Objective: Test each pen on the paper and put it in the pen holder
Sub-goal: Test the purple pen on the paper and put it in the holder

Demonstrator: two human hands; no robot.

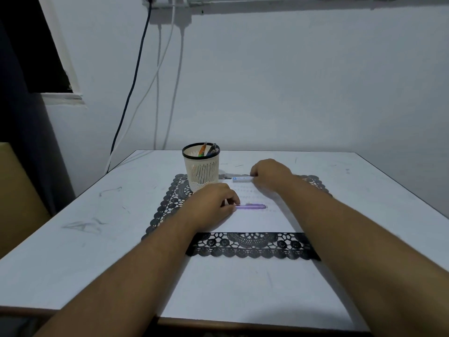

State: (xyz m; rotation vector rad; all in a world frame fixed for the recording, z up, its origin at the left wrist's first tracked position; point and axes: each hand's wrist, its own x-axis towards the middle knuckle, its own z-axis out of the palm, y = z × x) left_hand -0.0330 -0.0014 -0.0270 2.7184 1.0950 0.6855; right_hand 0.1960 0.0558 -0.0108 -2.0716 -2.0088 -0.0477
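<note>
The holder [201, 170], a cream slotted cup with a black rim, stands upright on the far left part of the mat [252, 245], just beyond my left hand [211, 205]. Inside it I can see an orange pen [202, 149] and at least two dark pens [212, 149] leaning toward the right side of the rim; their lower parts are hidden by the wall.

My left hand rests on the paper [257, 218], its fingers curled and pinching the left end of a purple pen [251, 206] that lies flat on the sheet, pointing right. My right hand [269, 176] is farther back, its fingers curled on the right end of a white pen [241, 179], which lies flat at the far edge of the paper, just right of the holder. That pen carries a small blue label near its left end, but the print is too small for me to read.

The paper lies on the black lace mat, which sits on the white bench [80, 251]. The bench top has faint scribble marks on its left side.
</note>
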